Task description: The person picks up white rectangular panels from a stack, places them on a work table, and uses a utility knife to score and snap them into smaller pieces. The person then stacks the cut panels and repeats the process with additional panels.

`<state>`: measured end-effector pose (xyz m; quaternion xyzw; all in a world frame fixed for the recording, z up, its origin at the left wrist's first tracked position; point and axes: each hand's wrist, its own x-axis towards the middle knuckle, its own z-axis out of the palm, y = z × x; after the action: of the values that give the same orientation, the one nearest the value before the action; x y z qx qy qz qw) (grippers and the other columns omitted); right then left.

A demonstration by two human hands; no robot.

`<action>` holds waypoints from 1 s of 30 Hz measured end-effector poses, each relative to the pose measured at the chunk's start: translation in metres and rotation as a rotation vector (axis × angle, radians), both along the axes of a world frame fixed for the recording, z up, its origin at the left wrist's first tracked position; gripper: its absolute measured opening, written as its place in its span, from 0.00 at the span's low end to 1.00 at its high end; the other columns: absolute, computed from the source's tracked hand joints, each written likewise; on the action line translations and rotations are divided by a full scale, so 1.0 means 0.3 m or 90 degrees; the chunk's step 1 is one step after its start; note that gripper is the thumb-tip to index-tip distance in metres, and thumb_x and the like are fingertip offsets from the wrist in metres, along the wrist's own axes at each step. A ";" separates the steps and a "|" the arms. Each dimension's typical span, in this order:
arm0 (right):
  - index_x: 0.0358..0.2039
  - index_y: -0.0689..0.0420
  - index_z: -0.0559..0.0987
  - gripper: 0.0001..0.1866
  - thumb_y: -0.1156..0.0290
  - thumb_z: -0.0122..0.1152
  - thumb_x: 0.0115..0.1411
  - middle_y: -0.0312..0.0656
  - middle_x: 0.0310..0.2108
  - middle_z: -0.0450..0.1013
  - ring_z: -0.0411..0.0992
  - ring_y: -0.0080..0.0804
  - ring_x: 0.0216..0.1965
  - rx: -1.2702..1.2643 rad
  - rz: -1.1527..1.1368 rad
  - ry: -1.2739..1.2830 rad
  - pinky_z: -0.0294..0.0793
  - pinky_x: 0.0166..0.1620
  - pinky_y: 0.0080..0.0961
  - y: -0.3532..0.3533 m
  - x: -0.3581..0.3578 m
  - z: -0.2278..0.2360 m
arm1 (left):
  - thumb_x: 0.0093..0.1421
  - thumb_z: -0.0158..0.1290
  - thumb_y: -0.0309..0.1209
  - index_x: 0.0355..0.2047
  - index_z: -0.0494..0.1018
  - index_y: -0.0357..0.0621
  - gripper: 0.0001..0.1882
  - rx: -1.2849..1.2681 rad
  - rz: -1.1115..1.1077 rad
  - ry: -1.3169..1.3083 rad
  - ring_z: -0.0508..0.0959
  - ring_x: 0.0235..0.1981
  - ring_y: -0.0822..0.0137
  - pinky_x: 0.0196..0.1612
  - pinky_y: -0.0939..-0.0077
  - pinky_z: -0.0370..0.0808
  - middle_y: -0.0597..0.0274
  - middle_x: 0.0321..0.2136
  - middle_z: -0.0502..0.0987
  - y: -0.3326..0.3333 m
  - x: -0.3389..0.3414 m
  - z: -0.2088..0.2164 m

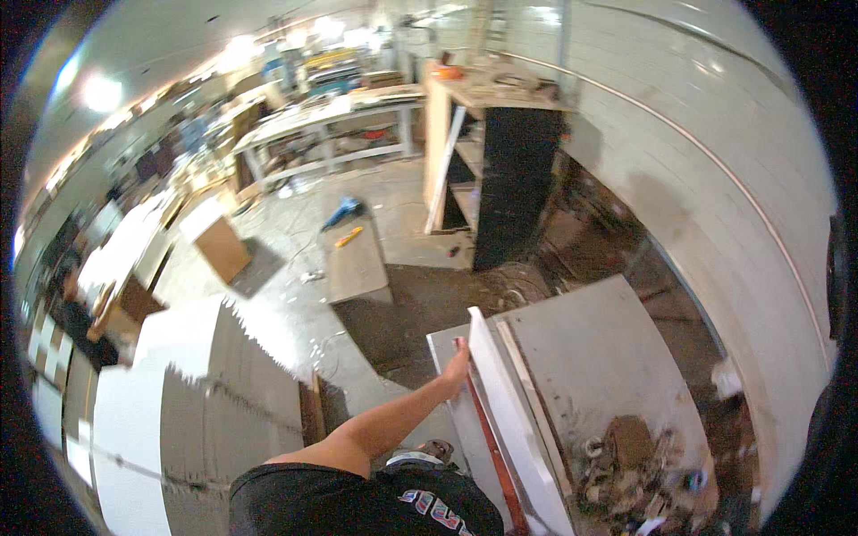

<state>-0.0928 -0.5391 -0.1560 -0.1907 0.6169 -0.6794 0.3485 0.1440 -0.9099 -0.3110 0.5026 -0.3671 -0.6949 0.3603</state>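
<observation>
A long white board [514,429] stands on edge along the left part of the grey worktable. My left hand [457,361] is closed around the board's left side near its far end, the arm reaching up and to the right. Beneath the hand, a long red strip [497,460] runs beside the board toward my body. To the board's right lies a narrow light wooden strip [534,402], roughly parallel to it. My right hand does not show.
The grey worktable [590,348] carries a heap of small hardware [630,464] at its near right. A large white stack [210,384] stands at left. Beyond are a low board [354,272] with a blue power tool [343,213], a black-sided cabinet [518,179], and a person [76,313].
</observation>
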 end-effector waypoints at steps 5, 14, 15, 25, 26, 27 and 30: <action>0.75 0.62 0.74 0.33 0.54 0.61 0.80 0.54 0.72 0.75 0.73 0.49 0.72 0.002 0.181 -0.001 0.69 0.76 0.50 -0.213 0.036 0.103 | 0.79 0.23 0.78 0.84 0.64 0.46 0.56 -0.058 0.098 -0.066 0.67 0.79 0.51 0.82 0.51 0.58 0.51 0.80 0.69 0.210 0.230 0.283; 0.74 0.59 0.76 0.31 0.53 0.61 0.80 0.53 0.71 0.76 0.73 0.49 0.72 0.040 0.487 -0.030 0.70 0.76 0.53 -0.448 0.345 0.212 | 0.80 0.40 0.74 0.57 0.77 0.33 0.48 -0.143 0.373 -0.403 0.83 0.57 0.40 0.62 0.48 0.76 0.35 0.52 0.84 0.691 0.940 0.552; 0.74 0.59 0.77 0.31 0.53 0.61 0.80 0.53 0.71 0.76 0.73 0.49 0.72 0.045 0.511 -0.036 0.70 0.76 0.53 -0.459 0.386 0.221 | 0.79 0.40 0.74 0.56 0.77 0.33 0.48 -0.133 0.392 -0.405 0.83 0.56 0.41 0.61 0.49 0.77 0.36 0.51 0.84 0.774 1.003 0.604; 0.73 0.56 0.79 0.29 0.53 0.60 0.81 0.52 0.70 0.77 0.73 0.49 0.72 0.113 0.692 -0.059 0.72 0.75 0.56 -0.485 0.743 0.327 | 0.80 0.52 0.64 0.80 0.69 0.37 0.45 -0.245 0.350 -0.258 0.76 0.70 0.60 0.73 0.65 0.73 0.47 0.71 0.79 1.509 1.406 1.124; 0.73 0.56 0.79 0.29 0.53 0.60 0.81 0.52 0.70 0.77 0.73 0.50 0.73 0.118 0.700 -0.057 0.72 0.75 0.56 -0.482 0.771 0.337 | 0.78 0.54 0.63 0.83 0.62 0.37 0.49 -0.208 0.399 -0.156 0.77 0.72 0.52 0.76 0.58 0.71 0.37 0.75 0.73 1.579 1.443 1.144; 0.73 0.56 0.79 0.28 0.53 0.60 0.81 0.52 0.70 0.77 0.73 0.50 0.73 0.124 0.706 -0.061 0.72 0.75 0.56 -0.475 0.797 0.349 | 0.80 0.43 0.69 0.83 0.65 0.40 0.49 -0.416 0.387 -0.138 0.76 0.71 0.62 0.73 0.62 0.72 0.48 0.72 0.78 1.641 1.463 1.153; 0.72 0.55 0.80 0.28 0.53 0.60 0.81 0.51 0.70 0.77 0.73 0.50 0.73 0.139 0.719 -0.073 0.72 0.75 0.57 -0.446 0.870 0.385 | 0.76 0.35 0.79 0.84 0.62 0.42 0.57 -0.424 0.574 0.109 0.82 0.61 0.62 0.64 0.64 0.78 0.53 0.63 0.83 1.765 1.526 1.149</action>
<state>0.1683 -0.6728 -0.0405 -0.4165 0.4658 -0.3297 0.7076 0.6019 -0.3805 0.0338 0.4106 -0.2849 -0.3569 0.7892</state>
